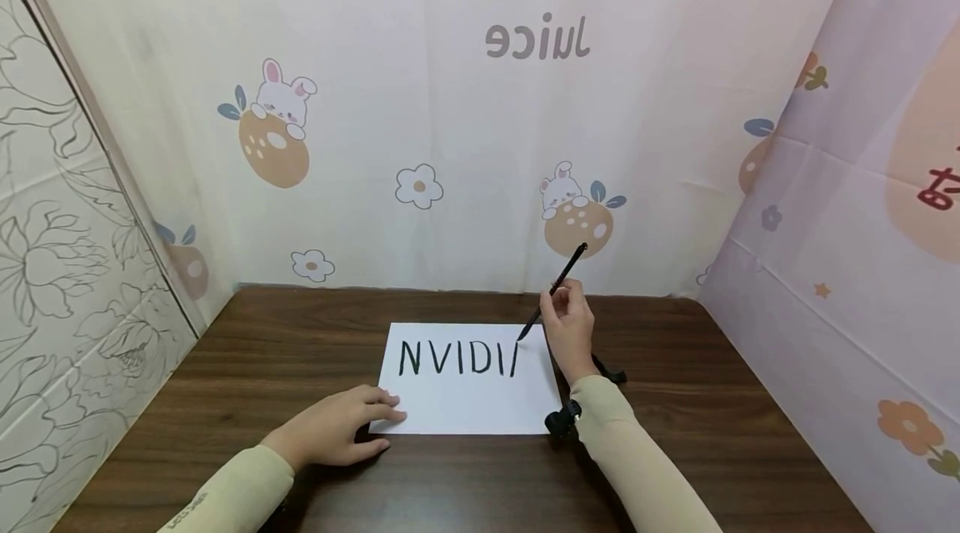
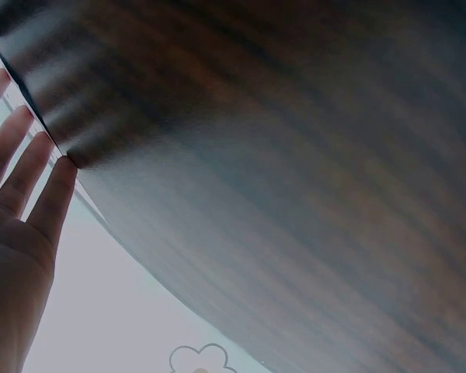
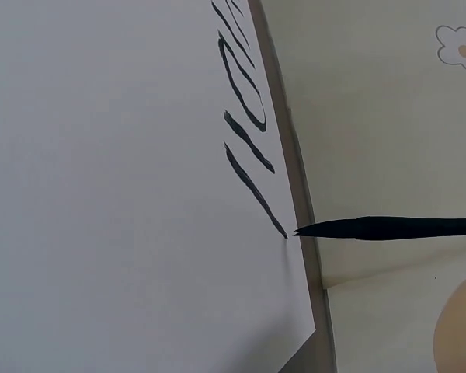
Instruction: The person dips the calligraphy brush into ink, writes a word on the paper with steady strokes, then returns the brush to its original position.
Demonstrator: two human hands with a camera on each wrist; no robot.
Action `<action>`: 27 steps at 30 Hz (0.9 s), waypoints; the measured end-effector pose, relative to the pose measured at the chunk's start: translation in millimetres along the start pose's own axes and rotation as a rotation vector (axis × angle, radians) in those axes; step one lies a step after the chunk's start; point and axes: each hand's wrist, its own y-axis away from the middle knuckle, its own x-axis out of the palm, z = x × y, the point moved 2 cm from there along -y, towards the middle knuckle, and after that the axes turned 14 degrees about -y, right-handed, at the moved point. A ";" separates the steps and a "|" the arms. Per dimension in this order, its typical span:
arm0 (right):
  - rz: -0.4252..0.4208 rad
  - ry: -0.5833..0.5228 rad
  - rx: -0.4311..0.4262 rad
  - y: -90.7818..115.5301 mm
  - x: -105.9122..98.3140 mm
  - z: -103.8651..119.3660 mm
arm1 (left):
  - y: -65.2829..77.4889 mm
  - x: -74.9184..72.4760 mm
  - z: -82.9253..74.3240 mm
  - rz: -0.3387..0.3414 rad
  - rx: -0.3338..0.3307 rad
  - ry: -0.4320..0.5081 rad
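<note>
A white sheet of paper (image 1: 465, 408) lies on the wooden table, with the black painted strokes "NVIDI" and one slanted line (image 1: 514, 359) after them. My right hand (image 1: 568, 329) pinches a black writing brush (image 1: 567, 268) by its handle, over the sheet's upper right. In the right wrist view the dark brush tip (image 3: 314, 230) points at the top end of the slanted stroke (image 3: 252, 186), very close to it. With fingers spread, my left hand (image 1: 341, 424) rests at the sheet's lower left edge, fingertips over the paper. The left wrist view shows these fingers (image 2: 53, 194) extended at the paper's edge.
The dark wooden table (image 1: 262, 349) extends around the sheet and ends at a printed curtain (image 1: 420, 116) behind. More printed cloth hangs at the left and right. A black wrist camera (image 1: 562, 419) sits on my right wrist, just above the sheet's lower right corner.
</note>
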 end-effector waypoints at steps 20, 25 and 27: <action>-0.004 0.021 0.022 4.0 -1.4 -3.4 | -0.2 0.6 0.7 -0.015 0.008 -0.008; -0.007 0.024 0.003 4.7 -1.7 -4.7 | 0.6 1.2 0.0 -0.001 0.001 -0.002; -0.007 0.028 0.003 4.8 -1.8 -5.4 | 0.6 1.0 -0.2 0.000 -0.001 -0.003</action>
